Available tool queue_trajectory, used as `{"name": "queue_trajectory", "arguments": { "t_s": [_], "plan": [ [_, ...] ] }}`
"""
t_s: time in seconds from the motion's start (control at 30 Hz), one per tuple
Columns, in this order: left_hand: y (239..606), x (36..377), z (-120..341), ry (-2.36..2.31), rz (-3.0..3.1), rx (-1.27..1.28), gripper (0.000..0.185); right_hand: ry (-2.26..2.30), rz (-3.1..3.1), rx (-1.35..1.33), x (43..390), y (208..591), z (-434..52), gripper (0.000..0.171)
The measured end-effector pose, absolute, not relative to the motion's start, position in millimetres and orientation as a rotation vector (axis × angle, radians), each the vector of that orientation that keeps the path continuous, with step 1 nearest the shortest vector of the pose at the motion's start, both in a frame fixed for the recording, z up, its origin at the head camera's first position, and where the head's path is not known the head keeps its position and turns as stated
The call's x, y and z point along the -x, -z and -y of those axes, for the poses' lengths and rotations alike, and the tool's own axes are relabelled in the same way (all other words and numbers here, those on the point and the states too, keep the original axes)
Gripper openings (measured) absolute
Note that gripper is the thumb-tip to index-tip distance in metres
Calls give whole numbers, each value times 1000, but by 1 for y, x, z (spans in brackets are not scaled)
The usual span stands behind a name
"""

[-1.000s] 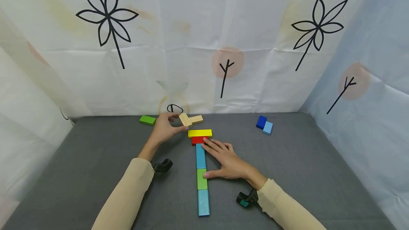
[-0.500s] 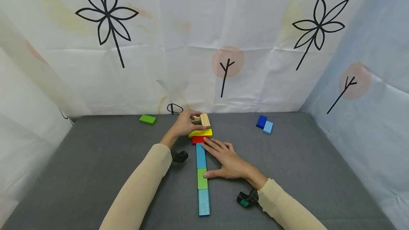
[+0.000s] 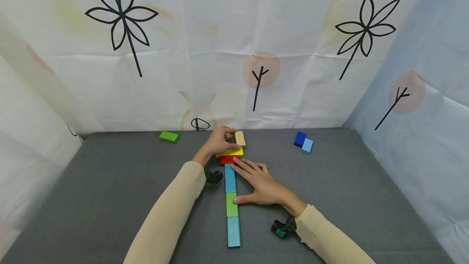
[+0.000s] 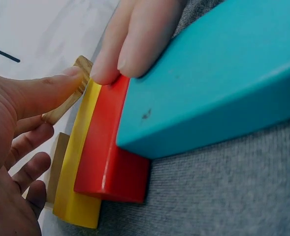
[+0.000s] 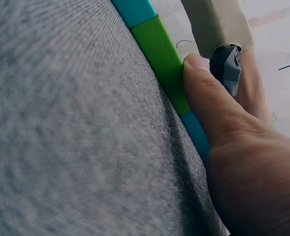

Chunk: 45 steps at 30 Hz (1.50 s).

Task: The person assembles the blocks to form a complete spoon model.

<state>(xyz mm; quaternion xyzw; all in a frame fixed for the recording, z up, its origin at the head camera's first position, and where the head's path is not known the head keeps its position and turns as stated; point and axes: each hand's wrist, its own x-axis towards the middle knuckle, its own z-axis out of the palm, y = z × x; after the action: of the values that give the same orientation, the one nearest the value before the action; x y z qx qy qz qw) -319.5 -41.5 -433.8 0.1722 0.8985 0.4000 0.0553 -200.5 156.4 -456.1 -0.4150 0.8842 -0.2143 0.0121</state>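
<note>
My left hand [image 3: 218, 141] pinches a plain wooden block [image 3: 239, 139] between thumb and fingers at the far end of a row of blocks. A second wooden block [image 4: 57, 160] lies beside the yellow block [image 4: 80, 147], partly hidden behind the left fingers in the head view. Nearer along the row come the red block [image 3: 227, 160], a blue block [image 3: 230, 178], a green block [image 3: 231, 205] and another blue block [image 3: 233, 232]. With fingers spread, my right hand [image 3: 264, 185] rests along the row, fingertips at the red and blue blocks, thumb against the green one.
A loose green block [image 3: 169, 136] lies at the back left of the grey table [image 3: 110, 190]. A dark blue block [image 3: 299, 139] and a light blue block [image 3: 307, 146] touch at the back right. A patterned white cloth [image 3: 220, 52] hangs behind the table.
My left hand has carried the wooden block to the right, over the other wooden block to its right end beyond the yellow block. The right hand has stayed in place.
</note>
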Motion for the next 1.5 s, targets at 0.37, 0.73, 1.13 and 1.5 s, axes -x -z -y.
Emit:
{"name": "queue_trajectory", "arguments": {
  "t_s": [0.37,0.73,1.13,1.5],
  "plan": [
    [431,319,37,-1040,-2823,-512,58,657,-2760,1279,200,456,-157,90],
    [430,319,38,-1047,-2803,-533,47,658,-2764,1289,200,456,-156,91],
    [431,319,33,-987,-2872,-536,43,663,-2761,1295,201,456,-157,91],
    [431,317,31,-955,-2892,-515,43,667,-2761,1288,201,458,-157,91]
  ]
}}
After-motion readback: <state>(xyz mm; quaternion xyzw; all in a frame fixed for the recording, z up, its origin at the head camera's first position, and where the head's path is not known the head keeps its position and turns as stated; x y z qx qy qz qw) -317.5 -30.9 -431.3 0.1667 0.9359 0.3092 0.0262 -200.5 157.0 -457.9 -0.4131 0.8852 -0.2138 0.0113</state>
